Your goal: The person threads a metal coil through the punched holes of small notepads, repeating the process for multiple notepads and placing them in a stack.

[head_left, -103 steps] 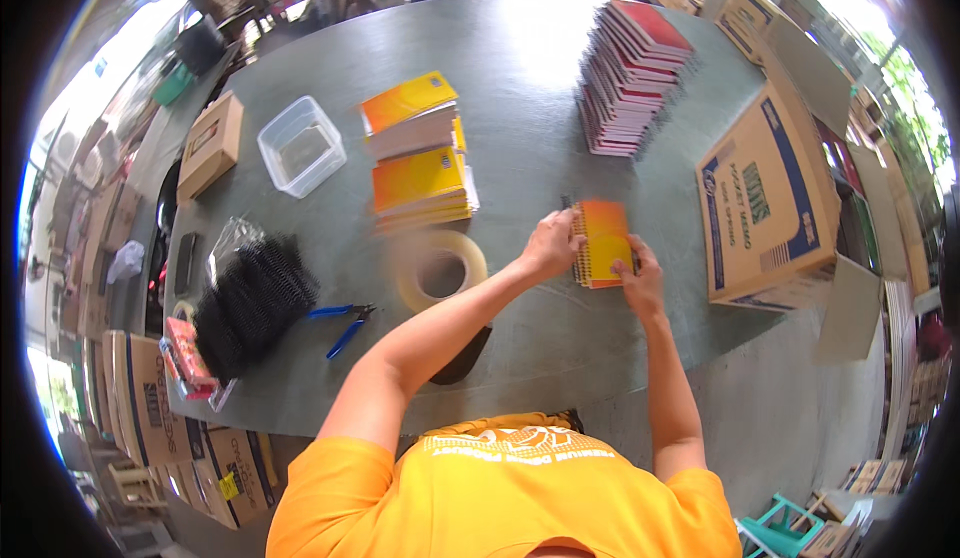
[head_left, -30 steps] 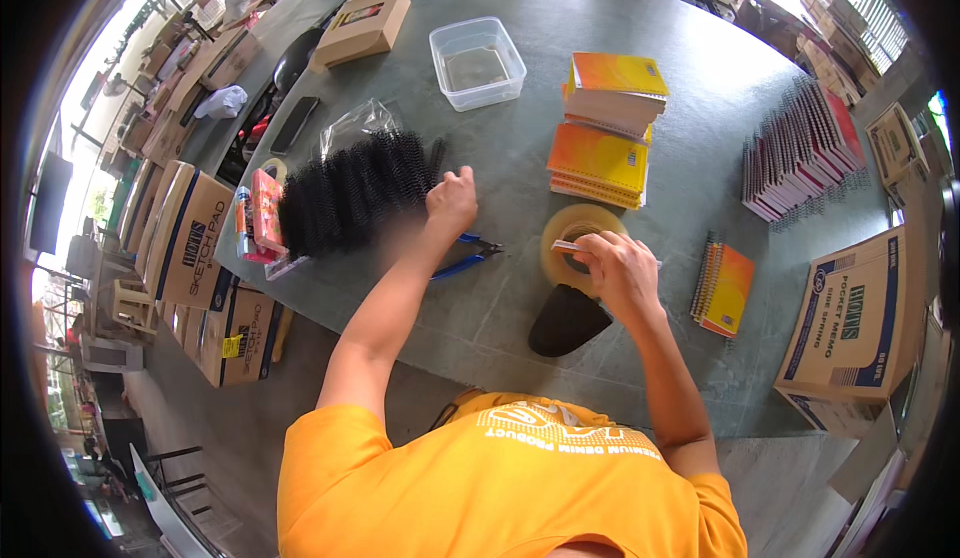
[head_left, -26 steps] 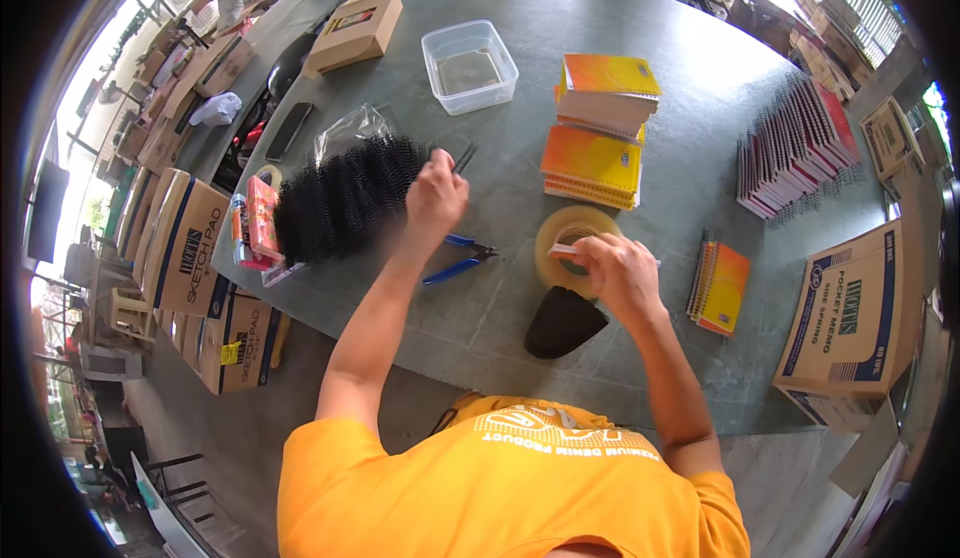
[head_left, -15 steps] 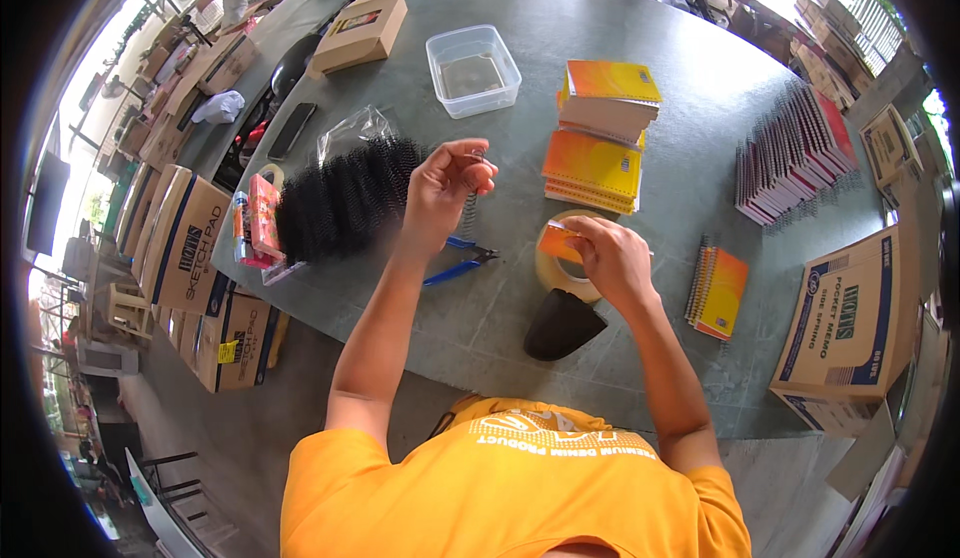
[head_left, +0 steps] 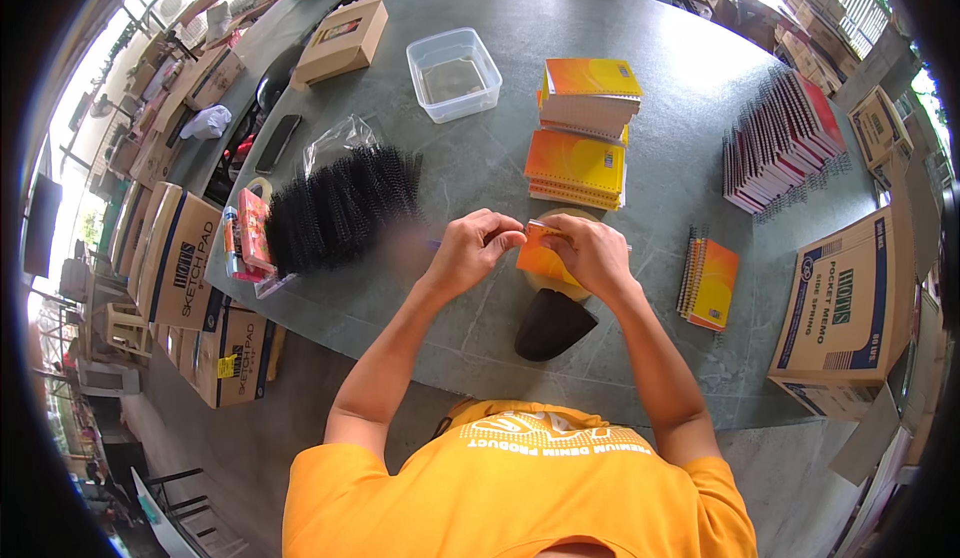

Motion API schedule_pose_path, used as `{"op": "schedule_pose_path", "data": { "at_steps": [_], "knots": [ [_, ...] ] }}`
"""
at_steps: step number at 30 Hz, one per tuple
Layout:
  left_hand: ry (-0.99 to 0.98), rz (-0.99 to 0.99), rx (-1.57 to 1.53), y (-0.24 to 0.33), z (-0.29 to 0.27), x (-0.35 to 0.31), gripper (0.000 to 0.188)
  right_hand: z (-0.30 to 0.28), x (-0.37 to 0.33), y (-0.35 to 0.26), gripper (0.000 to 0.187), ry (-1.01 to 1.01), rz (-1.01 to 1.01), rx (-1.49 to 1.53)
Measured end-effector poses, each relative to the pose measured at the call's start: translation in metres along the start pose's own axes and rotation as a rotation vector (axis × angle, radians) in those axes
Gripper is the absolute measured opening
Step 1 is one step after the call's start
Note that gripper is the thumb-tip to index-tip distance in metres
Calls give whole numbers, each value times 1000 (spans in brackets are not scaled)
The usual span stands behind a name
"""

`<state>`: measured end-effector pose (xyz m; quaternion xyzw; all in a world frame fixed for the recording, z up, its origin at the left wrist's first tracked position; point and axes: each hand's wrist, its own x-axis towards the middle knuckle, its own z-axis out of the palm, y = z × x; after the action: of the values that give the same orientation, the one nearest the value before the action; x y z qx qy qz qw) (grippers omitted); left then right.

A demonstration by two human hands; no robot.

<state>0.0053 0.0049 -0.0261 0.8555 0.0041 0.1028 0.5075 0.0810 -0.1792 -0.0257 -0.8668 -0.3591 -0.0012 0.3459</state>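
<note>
Above counter, toward near edge, just beyond black rounded object: orange-yellow notebook, clamped in right grip. Left grip: fingertips close together at notebook's left edge; cannot tell whether anything is pinched. Judged risks: pages could slip out of line if right grip slackens; edge could crease if left grip presses unevenly; notebook could drop if both loosen.

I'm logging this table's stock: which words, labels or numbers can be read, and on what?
Wording is left uncopied.
Brown cardboard carton with blue bands, right: large words and a number, readable.
Brown cardboard boxes stacked at left: large words, readable.
Orange fabric T-shirt: white lettering, upside down, readable.
Stacked orange-and-yellow spiral notebooks: too small to read.
Orange-and-yellow paper pad in the right hand: none readable.
</note>
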Motion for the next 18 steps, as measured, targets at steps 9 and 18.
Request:
{"op": "schedule_pose_path", "data": {
  "at_steps": [9,18],
  "knots": [
    [69,38,82,0,6,1,12,-3,1,2,13,-64,-57,-53],
    [-148,-21,122,-6,-8,11,23,6,-6,1,14,42,-194,-184]
  ]
}}
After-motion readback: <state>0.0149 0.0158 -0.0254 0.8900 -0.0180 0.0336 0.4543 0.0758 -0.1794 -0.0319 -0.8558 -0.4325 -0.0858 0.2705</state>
